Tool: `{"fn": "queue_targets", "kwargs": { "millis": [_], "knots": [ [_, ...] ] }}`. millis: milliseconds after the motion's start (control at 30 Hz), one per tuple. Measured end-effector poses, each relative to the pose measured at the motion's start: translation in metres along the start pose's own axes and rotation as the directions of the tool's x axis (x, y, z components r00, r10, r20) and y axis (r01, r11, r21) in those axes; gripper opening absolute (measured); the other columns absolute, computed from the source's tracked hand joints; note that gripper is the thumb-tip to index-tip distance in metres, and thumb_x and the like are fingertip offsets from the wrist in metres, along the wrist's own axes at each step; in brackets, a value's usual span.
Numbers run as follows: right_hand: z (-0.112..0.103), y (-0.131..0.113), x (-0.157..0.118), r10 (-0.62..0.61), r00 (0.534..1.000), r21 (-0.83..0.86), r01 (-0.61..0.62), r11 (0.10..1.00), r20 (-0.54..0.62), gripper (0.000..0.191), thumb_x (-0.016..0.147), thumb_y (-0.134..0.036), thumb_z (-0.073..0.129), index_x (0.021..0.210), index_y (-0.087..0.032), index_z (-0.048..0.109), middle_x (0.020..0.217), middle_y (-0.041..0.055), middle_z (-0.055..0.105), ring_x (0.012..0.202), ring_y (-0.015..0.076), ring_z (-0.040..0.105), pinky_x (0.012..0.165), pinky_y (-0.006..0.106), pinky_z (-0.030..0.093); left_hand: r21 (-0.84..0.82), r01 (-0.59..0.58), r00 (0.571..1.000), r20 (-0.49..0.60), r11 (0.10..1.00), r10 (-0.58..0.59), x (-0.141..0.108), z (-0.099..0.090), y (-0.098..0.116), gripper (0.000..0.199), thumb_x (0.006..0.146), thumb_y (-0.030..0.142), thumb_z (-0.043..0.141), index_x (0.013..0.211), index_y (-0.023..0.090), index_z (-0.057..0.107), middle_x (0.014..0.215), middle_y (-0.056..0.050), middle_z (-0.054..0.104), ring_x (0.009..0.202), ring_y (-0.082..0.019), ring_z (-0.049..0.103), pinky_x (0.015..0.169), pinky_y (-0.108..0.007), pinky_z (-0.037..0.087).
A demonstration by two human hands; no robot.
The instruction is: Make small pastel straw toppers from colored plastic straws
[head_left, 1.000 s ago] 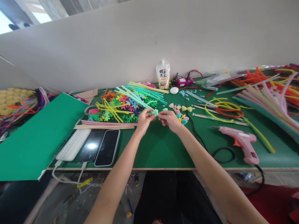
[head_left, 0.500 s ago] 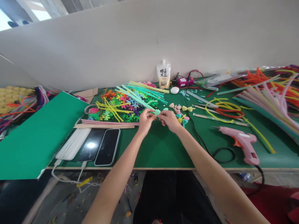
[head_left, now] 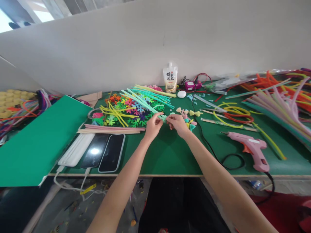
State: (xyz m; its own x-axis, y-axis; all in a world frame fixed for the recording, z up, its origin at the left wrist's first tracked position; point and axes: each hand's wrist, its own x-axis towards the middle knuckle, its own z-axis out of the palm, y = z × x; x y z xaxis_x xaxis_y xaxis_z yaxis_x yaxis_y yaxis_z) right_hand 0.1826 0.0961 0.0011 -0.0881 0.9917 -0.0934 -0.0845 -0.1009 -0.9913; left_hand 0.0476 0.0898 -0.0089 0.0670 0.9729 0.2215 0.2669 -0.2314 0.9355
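Both hands meet over the middle of the green table [head_left: 167,155]. My left hand [head_left: 154,125] is closed on a small mint-green fuzzy piece [head_left: 163,118], its fingers pinched together. On the other side of the same piece, my right hand [head_left: 177,124] pinches its edge. Mint-green fuzzy stems [head_left: 139,101] run from the upper left down to my left hand; where they end is partly hidden by the fingers. Beside my right hand lie small pastel fuzzy pieces [head_left: 191,123] in pink, yellow and teal.
Colourful snowflake-shaped pieces [head_left: 136,108] are heaped at the back left. Two phones [head_left: 112,152] and a white power bank [head_left: 76,150] lie at the front left. A pink glue gun [head_left: 252,145] and its cable are at the right, near stem bundles [head_left: 279,110]. A pouch [head_left: 170,77] stands by the wall.
The fingers of both hands have shifted slightly around the mint-green piece, which is now more covered. Everything else stays where it was.
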Motion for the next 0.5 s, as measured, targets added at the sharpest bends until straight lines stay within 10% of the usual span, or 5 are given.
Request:
{"fn": "queue_targets", "kwargs": {
  "millis": [267, 500],
  "knots": [
    [0.0019, -0.0024, -0.002, 0.092, 0.996, 0.047, -0.093, 0.995, 0.018, 0.018, 0.071, -0.01, 0.057, 0.054, -0.013, 0.051, 0.045, -0.0041, 0.049, 0.034, 0.0035, 0.041, 0.031, 0.014, 0.032, -0.124, 0.084, 0.987, 0.145, 0.989, -0.066, 0.0007, -0.0006, -0.0011, 0.027, 0.076, 0.017, 0.054, 0.102, 0.015, 0.061, 0.061, 0.001, 0.059, 0.059, -0.012, 0.057, 0.063, -0.023, 0.045],
    [-0.0001, -0.0057, -0.0038, 0.246, 0.966, 0.145, -0.256, 0.956, 0.084, 0.023, 0.083, -0.016, 0.05, 0.06, -0.012, 0.052, 0.046, -0.0036, 0.048, 0.032, 0.0014, 0.038, 0.03, 0.011, 0.03, -0.25, 0.123, 0.992, 0.059, 0.96, -0.111, 0.0037, -0.0019, -0.0035, 0.023, 0.072, 0.03, 0.062, 0.088, 0.014, 0.058, 0.059, 0.001, 0.06, 0.055, -0.012, 0.057, 0.061, -0.024, 0.047]
  ]
}}
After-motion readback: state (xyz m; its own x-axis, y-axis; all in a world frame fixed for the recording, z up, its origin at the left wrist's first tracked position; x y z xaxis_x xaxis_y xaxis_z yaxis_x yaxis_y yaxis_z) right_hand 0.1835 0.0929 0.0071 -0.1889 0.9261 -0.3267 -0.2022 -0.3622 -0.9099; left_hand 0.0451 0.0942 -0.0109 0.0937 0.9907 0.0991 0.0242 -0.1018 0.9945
